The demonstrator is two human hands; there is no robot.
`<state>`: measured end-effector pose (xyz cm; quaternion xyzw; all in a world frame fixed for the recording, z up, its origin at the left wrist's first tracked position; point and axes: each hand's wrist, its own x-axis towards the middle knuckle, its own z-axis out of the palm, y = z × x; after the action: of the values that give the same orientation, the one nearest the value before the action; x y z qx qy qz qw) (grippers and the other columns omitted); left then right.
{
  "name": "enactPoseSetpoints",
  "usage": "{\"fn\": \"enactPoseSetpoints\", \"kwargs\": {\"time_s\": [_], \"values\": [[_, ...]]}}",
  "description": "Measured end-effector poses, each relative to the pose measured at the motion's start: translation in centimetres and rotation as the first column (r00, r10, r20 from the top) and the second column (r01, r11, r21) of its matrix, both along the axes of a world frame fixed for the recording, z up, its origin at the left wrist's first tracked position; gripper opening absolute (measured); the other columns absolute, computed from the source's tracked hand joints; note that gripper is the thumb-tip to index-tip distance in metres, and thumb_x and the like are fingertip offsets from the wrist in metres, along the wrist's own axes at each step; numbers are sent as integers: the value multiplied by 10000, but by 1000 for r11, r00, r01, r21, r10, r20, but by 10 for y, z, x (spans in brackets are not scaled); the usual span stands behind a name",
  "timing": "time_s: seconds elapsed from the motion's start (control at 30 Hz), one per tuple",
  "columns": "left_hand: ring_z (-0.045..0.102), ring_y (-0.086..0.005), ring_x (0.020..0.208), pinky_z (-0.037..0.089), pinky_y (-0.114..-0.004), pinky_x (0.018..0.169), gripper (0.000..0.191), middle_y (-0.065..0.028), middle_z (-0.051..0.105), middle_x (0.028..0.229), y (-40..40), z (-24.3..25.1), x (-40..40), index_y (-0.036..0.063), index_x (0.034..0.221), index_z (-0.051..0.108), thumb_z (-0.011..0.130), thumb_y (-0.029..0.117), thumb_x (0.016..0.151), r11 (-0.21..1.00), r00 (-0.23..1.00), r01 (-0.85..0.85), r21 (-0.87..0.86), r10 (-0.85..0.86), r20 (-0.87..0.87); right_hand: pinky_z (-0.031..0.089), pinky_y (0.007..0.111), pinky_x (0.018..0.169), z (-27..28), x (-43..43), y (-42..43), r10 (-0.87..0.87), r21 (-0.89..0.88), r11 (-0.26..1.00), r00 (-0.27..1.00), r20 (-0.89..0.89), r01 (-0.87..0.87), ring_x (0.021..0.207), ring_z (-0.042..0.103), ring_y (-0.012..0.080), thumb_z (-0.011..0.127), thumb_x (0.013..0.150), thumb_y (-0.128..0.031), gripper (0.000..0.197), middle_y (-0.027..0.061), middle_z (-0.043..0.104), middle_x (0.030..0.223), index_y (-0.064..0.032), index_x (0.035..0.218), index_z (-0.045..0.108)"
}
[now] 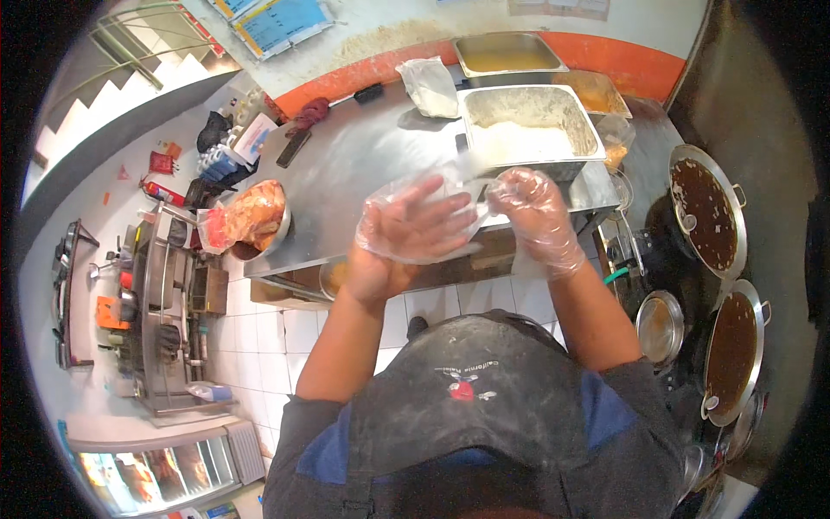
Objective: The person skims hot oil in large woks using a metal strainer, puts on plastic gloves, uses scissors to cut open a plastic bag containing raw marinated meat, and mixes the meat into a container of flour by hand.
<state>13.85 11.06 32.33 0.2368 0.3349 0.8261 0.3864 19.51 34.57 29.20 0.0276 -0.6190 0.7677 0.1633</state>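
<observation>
My left hand (421, 224), palm up with fingers apart, is inside a loose clear plastic glove (368, 237). Thin film of that glove stretches from the fingers towards my right hand (533, 217). Also gloved in clear plastic, the right hand has its fingers curled and pinches the film near the left fingertips. Both hands are raised over the near edge of a stainless steel table (337, 188). Just beyond them stands a deep steel pan (587, 123) holding white powder (519, 141).
A bowl (286, 220) with a plastic bag of raw meat (256, 214) sits at the table's left end. Behind are a bag of white powder (430, 91) and a pan of yellowish liquid (512, 60). Two large pans of dark liquid (703, 214) (733, 357) stand at right.
</observation>
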Motion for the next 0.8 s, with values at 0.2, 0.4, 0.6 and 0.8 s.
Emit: {"fn": "enactPoseSetpoints", "kwargs": {"time_s": [0.2,0.4,0.6,0.8], "values": [[476,-470,1436,389,-629,1178,883,-300,463,1560,-31,-17,-7,-5,1585,359,300,700,1058,994,991,39,105,-25,-133,434,233,718,20,-3,19,-92,-16,996,996,1,92,787,546,47,699,976,-39,64,-57,631,835,-85,937,676],[412,-422,1497,320,-621,1212,801,-283,479,1556,-19,-5,7,-37,1549,407,314,616,1095,990,995,-93,109,96,-25,454,250,753,15,-10,17,-154,79,986,986,60,149,819,551,58,683,987,-54,24,-37,628,869,-66,986,662],[454,-399,1472,207,-683,1228,480,-252,556,1490,-4,11,5,39,1401,611,557,350,1040,503,-91,-861,-78,-303,-949,494,360,795,39,35,-5,-193,584,660,858,-476,472,870,601,235,857,856,-357,433,111,629,977,-24,1031,643],[499,-326,1446,199,-627,1262,370,-208,640,1395,18,1,20,57,1210,703,625,251,905,588,-292,-800,-117,-552,-781,481,464,747,53,50,-28,14,874,369,939,-344,315,831,621,324,859,805,-282,317,102,648,832,-58,914,663]]}}
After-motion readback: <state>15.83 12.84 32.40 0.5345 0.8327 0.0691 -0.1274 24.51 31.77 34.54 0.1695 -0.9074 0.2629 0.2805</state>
